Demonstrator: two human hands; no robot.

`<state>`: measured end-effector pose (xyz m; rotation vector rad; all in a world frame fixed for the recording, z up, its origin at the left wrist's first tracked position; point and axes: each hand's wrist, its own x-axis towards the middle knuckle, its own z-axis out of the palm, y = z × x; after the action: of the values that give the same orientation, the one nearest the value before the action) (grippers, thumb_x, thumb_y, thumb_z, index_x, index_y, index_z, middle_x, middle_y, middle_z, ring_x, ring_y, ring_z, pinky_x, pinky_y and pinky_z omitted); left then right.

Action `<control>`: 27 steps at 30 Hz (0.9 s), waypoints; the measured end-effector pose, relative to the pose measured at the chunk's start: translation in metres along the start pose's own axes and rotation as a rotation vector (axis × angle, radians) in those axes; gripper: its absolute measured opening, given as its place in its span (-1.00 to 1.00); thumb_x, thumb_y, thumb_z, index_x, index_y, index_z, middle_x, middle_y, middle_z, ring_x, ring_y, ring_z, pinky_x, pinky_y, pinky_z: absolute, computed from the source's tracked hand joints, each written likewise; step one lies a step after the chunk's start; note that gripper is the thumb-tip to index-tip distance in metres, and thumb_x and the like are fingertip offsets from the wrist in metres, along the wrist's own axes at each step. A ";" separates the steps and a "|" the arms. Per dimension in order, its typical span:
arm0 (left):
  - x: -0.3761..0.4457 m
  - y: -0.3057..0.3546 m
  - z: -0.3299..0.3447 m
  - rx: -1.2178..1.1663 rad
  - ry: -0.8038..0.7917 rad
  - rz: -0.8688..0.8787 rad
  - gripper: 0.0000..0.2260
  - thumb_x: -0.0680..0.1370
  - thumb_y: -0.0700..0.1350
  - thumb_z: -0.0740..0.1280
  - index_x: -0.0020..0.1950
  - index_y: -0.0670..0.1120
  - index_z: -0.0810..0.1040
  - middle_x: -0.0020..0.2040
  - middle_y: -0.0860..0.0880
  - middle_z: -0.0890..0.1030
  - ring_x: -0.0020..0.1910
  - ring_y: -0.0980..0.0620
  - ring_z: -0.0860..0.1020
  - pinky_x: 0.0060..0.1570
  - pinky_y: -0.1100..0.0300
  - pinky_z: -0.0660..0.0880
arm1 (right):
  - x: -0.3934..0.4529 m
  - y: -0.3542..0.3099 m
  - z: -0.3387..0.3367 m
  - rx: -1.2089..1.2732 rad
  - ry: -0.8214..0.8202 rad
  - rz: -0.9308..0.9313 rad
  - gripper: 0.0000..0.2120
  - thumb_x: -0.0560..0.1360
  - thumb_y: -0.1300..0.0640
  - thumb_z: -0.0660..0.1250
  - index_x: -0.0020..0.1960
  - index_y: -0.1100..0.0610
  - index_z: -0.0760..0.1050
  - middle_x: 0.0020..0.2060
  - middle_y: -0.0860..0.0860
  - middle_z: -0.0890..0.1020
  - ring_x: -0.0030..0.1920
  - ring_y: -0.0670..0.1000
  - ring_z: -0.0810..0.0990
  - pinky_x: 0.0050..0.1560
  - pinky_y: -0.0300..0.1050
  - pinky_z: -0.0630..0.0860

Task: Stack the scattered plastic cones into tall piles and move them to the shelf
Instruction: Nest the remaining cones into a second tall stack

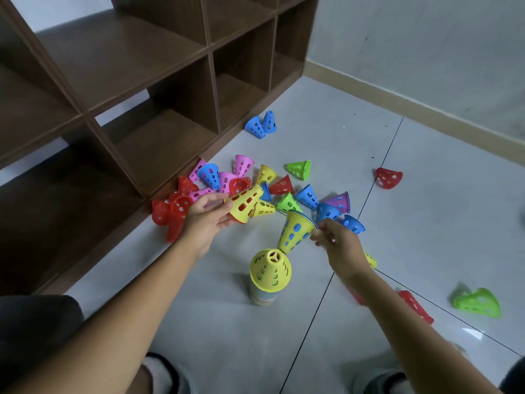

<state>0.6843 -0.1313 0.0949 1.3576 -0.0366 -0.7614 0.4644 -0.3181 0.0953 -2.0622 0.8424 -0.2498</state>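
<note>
nearest you, the started pile of perforated plastic cones [270,273] stands upright on the pale tiled floor [216,322], yellow cone on top, narrow end up so the next one can drop over it.

your right hand [339,245] pinches the wide rim of a yellow perforated plastic cone [295,233], fingers [318,233] narrow on the edge; the cone hangs tilted, tip down, just above the pile. it likely needs turning before it nests.

your left hand [206,218] grips another yellow holed cone [245,204] lying sideways, with a red edge showing under it, perhaps a second cone nested; fingers curled round the wide end.

beyond, the scattered loose cones [264,189] lie on their sides against the foot of the dark wooden cubby shelf [159,89], whose visible compartments hold no cones.
</note>
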 end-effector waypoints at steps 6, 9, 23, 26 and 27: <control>-0.020 0.039 0.025 -0.118 -0.164 0.041 -0.68 0.58 -0.28 0.33 0.34 -0.25 0.49 0.12 -0.17 0.66 -0.07 -0.01 0.70 -0.17 0.18 0.62 | -0.008 -0.033 -0.020 0.415 -0.022 -0.017 -0.76 0.68 0.14 0.18 -0.07 0.20 0.53 -0.22 0.05 0.70 -0.17 0.05 0.64 0.07 0.10 0.56; -0.032 0.057 0.031 -0.162 -0.237 0.044 -0.64 0.58 -0.25 0.31 0.37 -0.29 0.46 0.16 -0.20 0.65 0.02 -0.05 0.69 -0.11 0.17 0.62 | -0.012 -0.054 -0.033 0.560 -0.102 -0.008 -0.71 0.69 0.14 0.15 -0.10 0.23 0.54 -0.23 0.13 0.68 -0.13 0.09 0.63 0.11 0.13 0.56; -0.079 0.102 0.038 -0.110 -0.511 -0.010 -0.76 0.63 -0.25 0.21 0.25 -0.26 0.53 0.00 -0.15 0.69 -0.08 0.01 0.69 -0.17 0.19 0.63 | -0.037 -0.087 -0.040 0.730 -0.664 0.204 -0.79 0.60 0.23 0.22 -0.17 0.23 0.54 -0.36 0.16 0.55 -0.27 0.11 0.62 -0.07 -0.08 0.60; -0.080 0.100 0.034 -0.010 -0.578 -0.042 -0.73 0.57 -0.21 0.30 0.25 -0.24 0.54 0.07 -0.16 0.65 -0.03 -0.04 0.68 -0.08 0.14 0.65 | -0.038 -0.079 -0.032 0.608 -0.664 0.215 -0.76 0.64 0.22 0.20 -0.14 0.23 0.55 -0.31 0.17 0.59 -0.24 0.10 0.63 -0.04 -0.08 0.60; -0.080 0.098 0.032 0.030 -0.593 -0.053 -0.75 0.56 -0.20 0.33 0.23 -0.22 0.55 0.08 -0.16 0.64 -0.03 -0.05 0.68 -0.06 0.12 0.65 | -0.038 -0.077 -0.031 0.561 -0.662 0.214 -0.74 0.65 0.20 0.20 -0.15 0.23 0.56 -0.29 0.19 0.61 -0.22 0.10 0.63 -0.03 -0.08 0.61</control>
<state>0.6548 -0.1168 0.2217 1.1233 -0.4821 -1.1902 0.4582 -0.2835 0.1791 -1.3759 0.4930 0.2805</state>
